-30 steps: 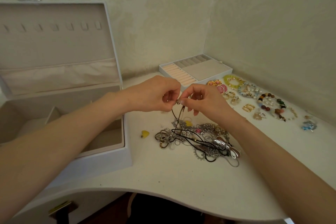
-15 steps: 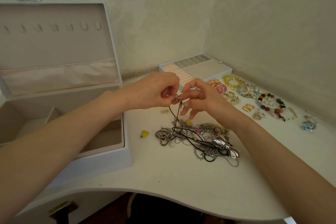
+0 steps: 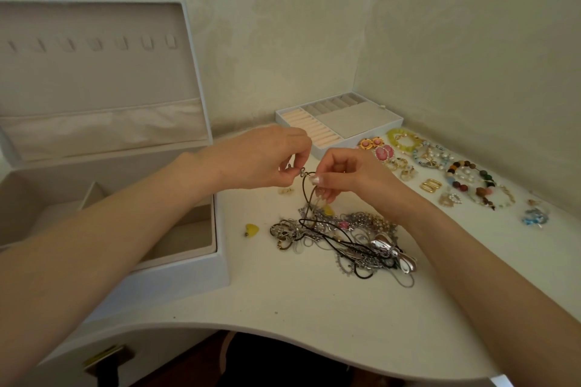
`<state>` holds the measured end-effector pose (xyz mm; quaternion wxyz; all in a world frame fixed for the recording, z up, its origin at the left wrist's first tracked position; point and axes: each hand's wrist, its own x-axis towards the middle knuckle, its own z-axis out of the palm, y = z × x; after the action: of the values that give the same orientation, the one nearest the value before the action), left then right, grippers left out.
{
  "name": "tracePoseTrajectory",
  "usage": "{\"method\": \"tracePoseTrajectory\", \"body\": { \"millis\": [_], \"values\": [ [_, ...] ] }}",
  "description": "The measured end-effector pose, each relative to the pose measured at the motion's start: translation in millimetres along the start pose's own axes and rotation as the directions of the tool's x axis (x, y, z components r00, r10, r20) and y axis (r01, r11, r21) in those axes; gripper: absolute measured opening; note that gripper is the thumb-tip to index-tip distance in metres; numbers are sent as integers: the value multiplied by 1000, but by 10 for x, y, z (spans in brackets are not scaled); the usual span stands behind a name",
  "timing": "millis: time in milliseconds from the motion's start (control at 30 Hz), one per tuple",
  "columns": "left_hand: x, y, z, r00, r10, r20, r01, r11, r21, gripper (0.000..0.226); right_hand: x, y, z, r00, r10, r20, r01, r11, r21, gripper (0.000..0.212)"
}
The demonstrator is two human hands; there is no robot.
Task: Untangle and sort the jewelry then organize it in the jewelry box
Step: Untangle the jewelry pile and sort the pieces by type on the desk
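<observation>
Head: right hand [image 3: 352, 176] seemingly tighter now.

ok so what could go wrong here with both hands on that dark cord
The left hand and right hand both pinch the dark cord, whose other end is buried in the tangled pile: pulling up may tighten knots or drag the pile along. A sudden release could swing the right forearm into the sorted bracelets.

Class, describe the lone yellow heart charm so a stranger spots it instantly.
Start at the open white jewelry box on the left. Just right of it, a small yellow heart-shaped charm lies on the white table. It sits alone, apart from the tangled silver-and-black necklace pile.
</observation>
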<state>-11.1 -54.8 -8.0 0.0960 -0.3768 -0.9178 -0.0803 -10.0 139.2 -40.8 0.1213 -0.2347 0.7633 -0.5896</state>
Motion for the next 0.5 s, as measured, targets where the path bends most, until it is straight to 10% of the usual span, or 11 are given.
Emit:
{"method": "tracePoseTrajectory", "body": {
  "millis": [200,500],
  "values": [
    [10,58,-17,991,-114,66,112,993,38,10,3,5,-13,1000,-2,-30,2,1000,-1,10],
    [11,62,-1,961,-274,22,264,897,-355,10,10,36,22,999,13,-41,-16,997,-80,6]
  ]
}}
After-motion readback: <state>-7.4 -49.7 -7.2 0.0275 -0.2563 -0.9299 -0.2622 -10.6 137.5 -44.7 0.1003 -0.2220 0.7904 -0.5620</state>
